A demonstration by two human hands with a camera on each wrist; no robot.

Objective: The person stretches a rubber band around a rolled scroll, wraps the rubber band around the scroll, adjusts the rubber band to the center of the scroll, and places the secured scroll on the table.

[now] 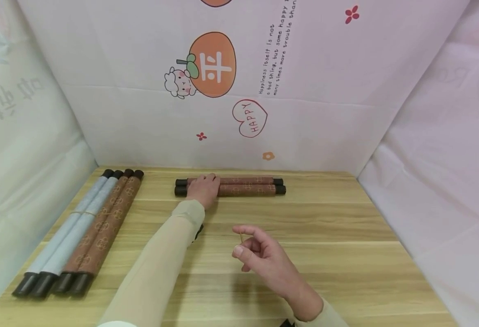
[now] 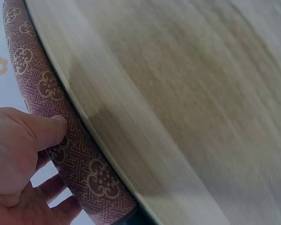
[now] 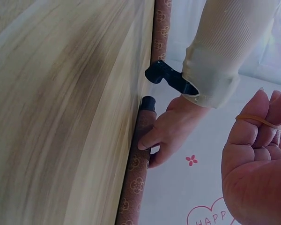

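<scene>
Two brown hanging scrolls (image 1: pixel 247 189) with gold patterns and black end caps lie side by side near the back of the table. My left hand (image 1: pixel 204 190) grips them close to their left ends. In the left wrist view the thumb (image 2: pixel 51 130) presses on the near scroll (image 2: pixel 49 86), its other fingers reaching around behind. My right hand (image 1: pixel 266 261) is raised over the table in front of the pair, fingers bent. A thin tan rubber band (image 3: pixel 260 121) is looped over its fingers, and the head view shows a strand between forefinger and thumb.
At the left edge several scrolls lie together, light blue ones (image 1: pixel 73 227) beside brown ones (image 1: pixel 110 218), with a rubber band (image 1: pixel 85 212) around their middle. White printed cloth (image 1: pixel 313 127) walls the wooden table (image 1: pixel 337 254) at the back and sides.
</scene>
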